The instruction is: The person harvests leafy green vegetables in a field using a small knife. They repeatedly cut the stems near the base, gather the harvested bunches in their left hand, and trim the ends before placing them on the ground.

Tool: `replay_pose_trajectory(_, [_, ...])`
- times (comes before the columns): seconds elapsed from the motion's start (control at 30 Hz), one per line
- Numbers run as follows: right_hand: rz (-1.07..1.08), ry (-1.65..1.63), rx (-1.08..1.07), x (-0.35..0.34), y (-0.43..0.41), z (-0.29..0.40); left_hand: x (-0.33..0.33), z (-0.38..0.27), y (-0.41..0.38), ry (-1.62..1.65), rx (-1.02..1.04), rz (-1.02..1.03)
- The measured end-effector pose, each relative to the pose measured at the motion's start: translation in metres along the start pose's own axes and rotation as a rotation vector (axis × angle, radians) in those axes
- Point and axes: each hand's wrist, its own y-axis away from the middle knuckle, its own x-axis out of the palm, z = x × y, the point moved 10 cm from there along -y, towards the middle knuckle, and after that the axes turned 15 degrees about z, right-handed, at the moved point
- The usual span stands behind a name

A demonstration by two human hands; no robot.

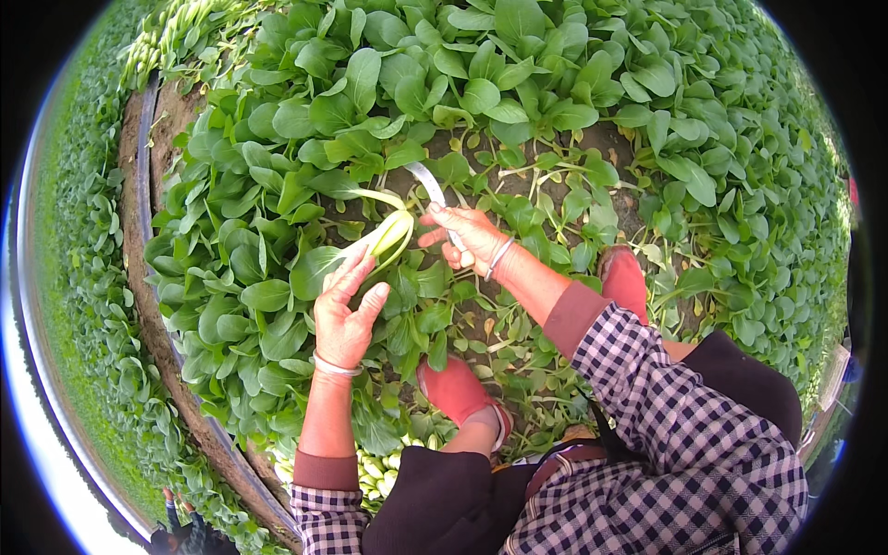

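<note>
My right hand (472,239) is closed around the handle of a curved metal blade (427,182), likely a sickle, whose tip reaches among the leaves. Just left of it lies a green leafy vegetable with a pale stalk base (392,232), like bok choy, its cut end towards the blade. My left hand (350,305) is at the leafy side of this plant, fingers extended against its stalks and thumb apart; whether it grips the plant is hard to tell. Each wrist wears a bangle.
Dense leafy plants (520,62) stand ahead and on both sides. Loose leaves and small plants cover the soil around my red shoes (454,392). Harvested heads (378,472) lie behind my left foot, more (149,48) at the upper left. A dark hose (146,152) runs along the left. Another person (187,531) is at lower left.
</note>
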Motion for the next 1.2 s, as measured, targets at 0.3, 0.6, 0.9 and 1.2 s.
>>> replay_pose_trajectory(0.3, [-0.002,0.034,-0.198,0.038,0.011,0.010,0.008,-0.003,0.018,-0.229,-0.126,-0.076])
replay_pose_trajectory(0.6, [0.076,0.224,-0.412,0.083,0.039,0.023,0.038,-0.016,-0.011,-0.178,-0.140,0.078])
replay_pose_trajectory(0.9, [-0.082,0.210,-0.355,0.056,0.050,0.032,0.075,0.012,-0.004,0.303,-0.201,0.252])
replay_pose_trajectory(1.2, [-0.451,0.247,-0.449,-0.021,0.073,0.055,0.076,-0.001,0.002,0.811,-0.356,0.154])
